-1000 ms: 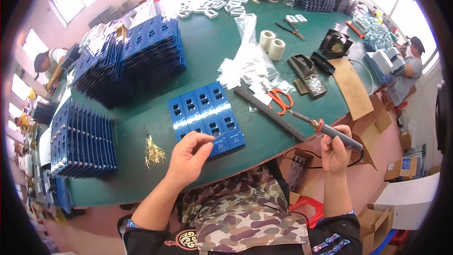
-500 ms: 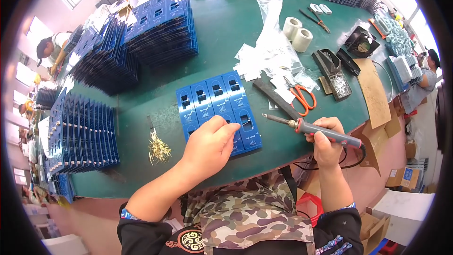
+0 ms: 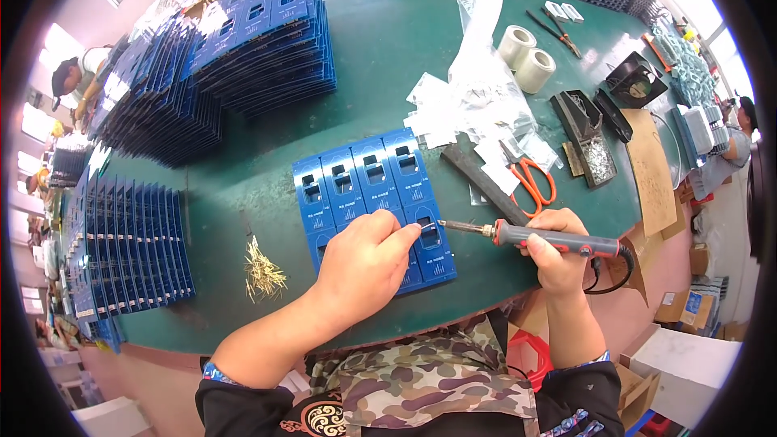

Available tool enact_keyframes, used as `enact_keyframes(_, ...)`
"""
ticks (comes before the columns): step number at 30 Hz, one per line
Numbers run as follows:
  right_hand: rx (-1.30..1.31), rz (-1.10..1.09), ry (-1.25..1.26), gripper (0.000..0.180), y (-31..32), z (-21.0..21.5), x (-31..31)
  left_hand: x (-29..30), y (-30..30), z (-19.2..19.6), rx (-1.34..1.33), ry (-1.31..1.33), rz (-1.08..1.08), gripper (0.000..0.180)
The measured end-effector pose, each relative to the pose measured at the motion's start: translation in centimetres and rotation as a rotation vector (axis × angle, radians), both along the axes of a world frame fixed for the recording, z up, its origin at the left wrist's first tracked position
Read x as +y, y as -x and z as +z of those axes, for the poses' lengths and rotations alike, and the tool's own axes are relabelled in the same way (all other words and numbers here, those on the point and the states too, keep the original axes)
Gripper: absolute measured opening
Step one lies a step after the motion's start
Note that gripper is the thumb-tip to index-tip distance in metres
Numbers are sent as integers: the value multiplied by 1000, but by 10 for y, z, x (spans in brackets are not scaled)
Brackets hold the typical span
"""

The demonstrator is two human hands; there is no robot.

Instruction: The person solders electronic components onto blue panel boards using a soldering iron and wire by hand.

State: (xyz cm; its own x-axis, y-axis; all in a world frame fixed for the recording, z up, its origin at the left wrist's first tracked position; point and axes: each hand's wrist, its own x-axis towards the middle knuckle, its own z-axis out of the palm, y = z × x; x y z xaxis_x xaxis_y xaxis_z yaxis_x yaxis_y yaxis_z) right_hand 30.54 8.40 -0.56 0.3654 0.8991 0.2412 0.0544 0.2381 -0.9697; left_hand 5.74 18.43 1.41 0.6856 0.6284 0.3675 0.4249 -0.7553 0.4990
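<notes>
Head view: the blue panel of small circuit boards (image 3: pixel 368 194) lies flat on the green table (image 3: pixel 388 57), right in front of the person, near the table's front edge. The left hand (image 3: pixel 364 263) rests on the panel's lower part. Its thumb & first finger are pinched together at the tip, close to a little square hole in a lower board. Can't tell what's held in the pinch, too small.

The right hand (image 3: pixel 558 255) is wrapped tight round the soldering iron (image 3: pixel 534 236), fingers shut on its red & dark handle. The iron lies nearly level & its thin metal tip points left, touching or just beside the left fingertips, over the same board.

A small pile of gold pins (image 3: pixel 263 271) sits on the table just left of the panel. Orange scissors (image 3: pixel 530 182) lie near the right hand, a bit further back. Two white tape rolls (image 3: pixel 526 61) stand well behind. Big stacks of blue boards (image 3: pixel 235 40) fill the table's far left.
</notes>
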Motion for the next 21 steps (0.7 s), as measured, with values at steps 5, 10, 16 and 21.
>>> enact_keyframes(5, -31, 20, 15, 12, -1, 2, 4, 3, -1, -2, 7, -3, -6, 26)
enact_keyframes(10, -70, 52, 13, 13, -3, 1, 4, 1, -1, -1, 7, -2, 0, 25)
enact_keyframes(16, -48, 58, 30, 14, -2, 3, 4, 1, -1, -1, 10, -4, -1, 26)
enact_keyframes(21, -48, 53, 46, 13, -1, 4, 4, 1, 0, -2, 14, -8, -1, 28)
